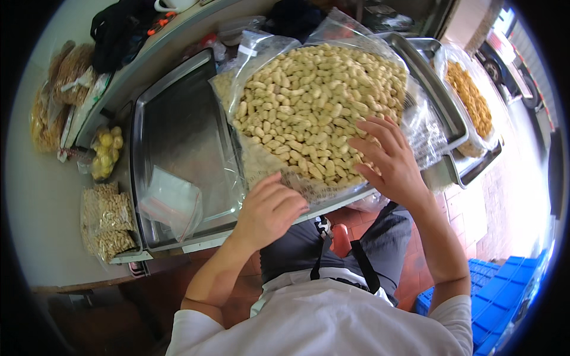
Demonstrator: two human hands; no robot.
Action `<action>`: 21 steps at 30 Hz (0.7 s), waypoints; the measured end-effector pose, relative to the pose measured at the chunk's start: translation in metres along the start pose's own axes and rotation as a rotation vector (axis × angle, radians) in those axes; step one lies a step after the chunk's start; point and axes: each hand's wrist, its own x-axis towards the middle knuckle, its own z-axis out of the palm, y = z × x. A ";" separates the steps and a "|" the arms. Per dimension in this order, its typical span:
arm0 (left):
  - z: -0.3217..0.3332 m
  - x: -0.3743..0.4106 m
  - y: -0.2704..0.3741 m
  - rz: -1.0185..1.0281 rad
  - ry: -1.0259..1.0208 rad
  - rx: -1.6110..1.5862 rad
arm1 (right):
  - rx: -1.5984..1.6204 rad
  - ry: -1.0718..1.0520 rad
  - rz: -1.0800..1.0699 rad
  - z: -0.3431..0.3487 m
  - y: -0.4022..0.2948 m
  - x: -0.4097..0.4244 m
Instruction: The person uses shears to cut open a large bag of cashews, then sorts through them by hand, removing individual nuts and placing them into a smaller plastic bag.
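Observation:
A large clear plastic bag (311,196) full of unshelled peanuts (307,102) lies wide open before me, its front wall bearing print. My right hand (394,160) is spread over the right side of the peanuts, with its fingertips at or just above them. At the front left edge of the bag is my left hand (271,211), back upward and fingers loosely bent apart. I see nothing in it, though its palm is hidden. Left of the bag, a stack of clear zip bags (171,202) rests in a metal tray (178,120).
Small filled peanut bags (109,218) sit at the far left, below a bag of yellowish round items (107,149). Another metal tray (429,84) and a bag of golden-brown food (470,98) flank the right. Blue plastic crates (503,293) stand on the floor.

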 end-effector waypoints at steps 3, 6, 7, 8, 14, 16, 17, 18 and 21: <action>0.000 -0.009 0.003 -0.035 0.055 0.002 | -0.072 -0.150 -0.112 0.024 -0.002 0.031; 0.003 -0.002 0.003 -0.030 0.137 -0.050 | -0.134 -0.239 -0.251 0.043 0.007 0.063; 0.001 0.001 0.002 -0.027 0.155 -0.061 | -0.153 -0.245 -0.277 0.049 0.013 0.076; 0.000 0.003 0.001 -0.013 0.172 -0.091 | -0.204 -0.171 -0.313 0.050 0.022 0.089; -0.003 -0.005 -0.004 -0.016 0.149 -0.118 | -0.262 -0.065 -0.237 0.038 0.058 0.139; -0.001 -0.008 -0.006 -0.026 0.162 -0.124 | -0.245 0.009 -0.201 0.031 0.042 0.145; -0.001 -0.008 -0.006 -0.038 0.177 -0.133 | -0.185 -0.003 -0.241 0.038 0.032 0.145; 0.000 -0.007 -0.006 -0.049 0.193 -0.142 | -0.126 -0.015 -0.283 0.048 0.022 0.144; 0.004 -0.003 -0.008 -0.063 0.223 -0.160 | 0.005 -0.140 -0.411 0.090 -0.022 0.153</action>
